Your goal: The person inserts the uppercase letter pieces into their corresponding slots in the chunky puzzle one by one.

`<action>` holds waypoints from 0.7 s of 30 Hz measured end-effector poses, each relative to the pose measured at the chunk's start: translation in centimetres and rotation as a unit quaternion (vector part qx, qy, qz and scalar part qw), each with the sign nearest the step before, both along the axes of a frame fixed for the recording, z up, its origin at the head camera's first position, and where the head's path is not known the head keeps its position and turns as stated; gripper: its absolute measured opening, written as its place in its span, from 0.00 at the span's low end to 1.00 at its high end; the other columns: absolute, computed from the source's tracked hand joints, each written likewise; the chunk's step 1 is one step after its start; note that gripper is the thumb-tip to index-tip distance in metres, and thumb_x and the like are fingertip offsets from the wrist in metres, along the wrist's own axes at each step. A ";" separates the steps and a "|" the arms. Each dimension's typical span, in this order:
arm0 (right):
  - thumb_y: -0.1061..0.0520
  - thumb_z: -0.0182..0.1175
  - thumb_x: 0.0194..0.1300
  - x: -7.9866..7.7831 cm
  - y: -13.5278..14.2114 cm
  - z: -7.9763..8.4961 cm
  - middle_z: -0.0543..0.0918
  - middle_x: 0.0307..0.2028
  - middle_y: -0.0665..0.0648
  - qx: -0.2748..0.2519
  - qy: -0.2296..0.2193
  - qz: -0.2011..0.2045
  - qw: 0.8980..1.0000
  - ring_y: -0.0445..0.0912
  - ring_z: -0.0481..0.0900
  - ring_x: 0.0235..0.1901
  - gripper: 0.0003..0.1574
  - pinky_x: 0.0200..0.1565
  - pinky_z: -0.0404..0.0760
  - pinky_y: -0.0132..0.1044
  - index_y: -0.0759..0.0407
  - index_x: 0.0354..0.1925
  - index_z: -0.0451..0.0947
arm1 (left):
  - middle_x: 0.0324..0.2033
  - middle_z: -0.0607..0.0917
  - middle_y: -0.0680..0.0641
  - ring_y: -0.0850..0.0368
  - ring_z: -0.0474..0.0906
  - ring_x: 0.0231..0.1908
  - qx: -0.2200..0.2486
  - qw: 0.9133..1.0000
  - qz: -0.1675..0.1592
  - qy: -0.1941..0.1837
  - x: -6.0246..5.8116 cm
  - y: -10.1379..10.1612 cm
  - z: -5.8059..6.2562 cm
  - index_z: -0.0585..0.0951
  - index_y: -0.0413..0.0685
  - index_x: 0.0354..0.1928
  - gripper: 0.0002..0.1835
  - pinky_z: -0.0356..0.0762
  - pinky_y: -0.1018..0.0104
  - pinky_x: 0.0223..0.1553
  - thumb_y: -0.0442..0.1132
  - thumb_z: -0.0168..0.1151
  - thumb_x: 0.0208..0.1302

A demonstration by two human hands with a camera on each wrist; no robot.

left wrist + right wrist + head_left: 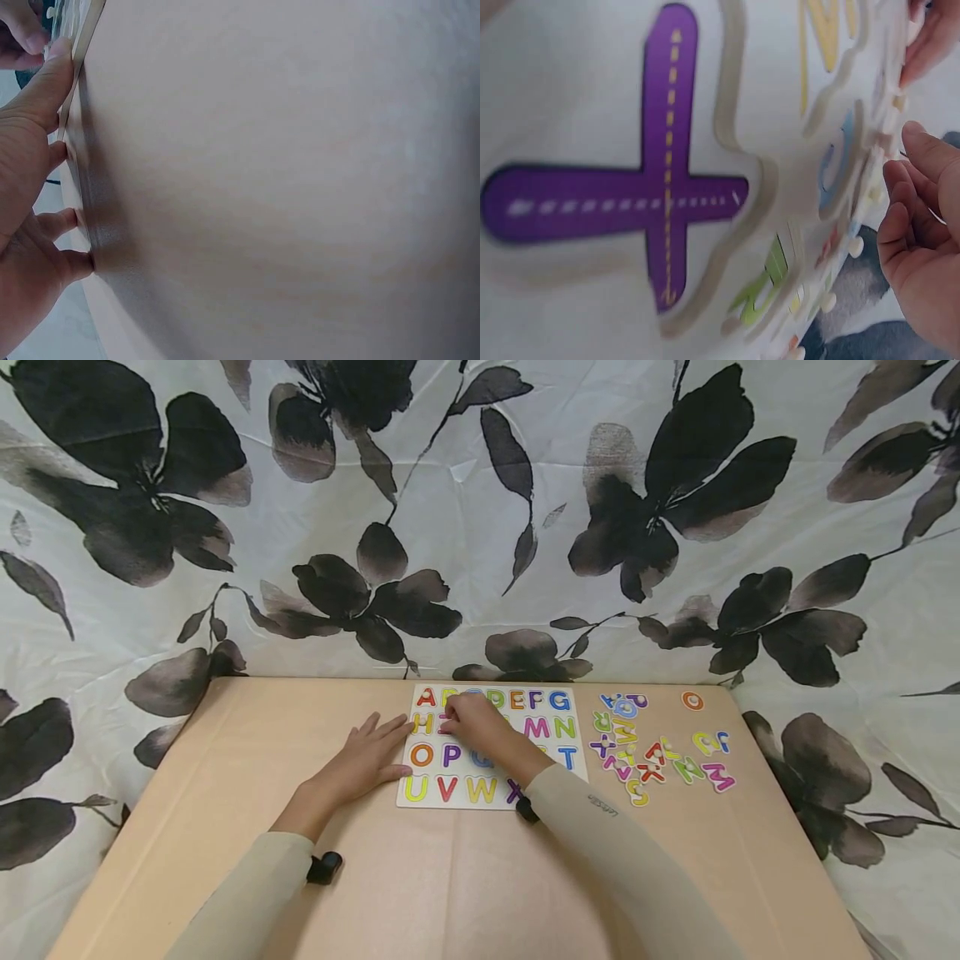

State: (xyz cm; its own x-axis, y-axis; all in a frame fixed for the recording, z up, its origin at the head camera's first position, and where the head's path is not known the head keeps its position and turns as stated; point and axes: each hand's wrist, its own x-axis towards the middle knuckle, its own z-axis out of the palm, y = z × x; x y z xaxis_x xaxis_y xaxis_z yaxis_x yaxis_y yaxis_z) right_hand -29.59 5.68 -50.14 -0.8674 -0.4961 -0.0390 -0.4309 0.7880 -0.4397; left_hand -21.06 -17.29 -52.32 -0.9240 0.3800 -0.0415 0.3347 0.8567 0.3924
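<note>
A white alphabet puzzle board (431,804) with rows of coloured letters lies at the table's far edge. Over its second row, my right hand (483,727) bends its fingers and pinches a small letter piece (445,727), mostly hidden by the fingertips. In the right wrist view, thumb and forefinger meet beyond the purple X (667,191). My left hand (369,753) rests left of the board with spread fingers, its thumb (54,79) touching the board's edge in the left wrist view.
To the right of the board, loose letter pieces lie in a cluster, among them a pink M (718,777) and a red-orange O (692,701). Behind the tan table (375,893) hangs a white cloth (465,543) with dark flowers. Small knobs (856,246) stand up from the board.
</note>
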 end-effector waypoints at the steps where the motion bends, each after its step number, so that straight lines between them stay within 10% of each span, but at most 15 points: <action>1: 0.47 0.70 0.68 0.1 0.3 0.2 0.79 0.30 0.50 -0.001 0.002 -0.003 1.000 0.42 0.76 0.31 0.14 0.34 0.76 0.30 0.56 0.41 0.83 | 0.79 0.62 0.40 0.22 0.47 0.77 -0.001 1.000 0.000 0.000 0.0 0.1 0.0 0.64 0.47 0.79 0.44 0.47 0.18 0.69 0.58 0.68 0.67; 21: 0.53 0.69 0.69 1.2 12.5 2.1 0.82 0.35 0.52 -0.043 0.008 -0.067 0.997 0.44 0.78 0.32 0.16 0.35 0.79 0.32 0.58 0.51 0.84 | 0.79 0.62 0.41 0.23 0.46 0.78 -0.004 1.000 0.000 -0.009 0.1 -0.1 -0.3 0.64 0.49 0.79 0.45 0.46 0.19 0.70 0.59 0.68 0.66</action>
State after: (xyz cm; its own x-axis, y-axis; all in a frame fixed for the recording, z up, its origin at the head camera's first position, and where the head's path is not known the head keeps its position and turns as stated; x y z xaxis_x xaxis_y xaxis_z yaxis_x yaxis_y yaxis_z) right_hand -28.38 18.20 -48.08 -0.9264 -0.3764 0.0128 -0.3315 0.7989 -0.5019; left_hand -20.97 -17.43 -52.62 -0.9231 0.3797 -0.0605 0.3281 0.8601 0.3906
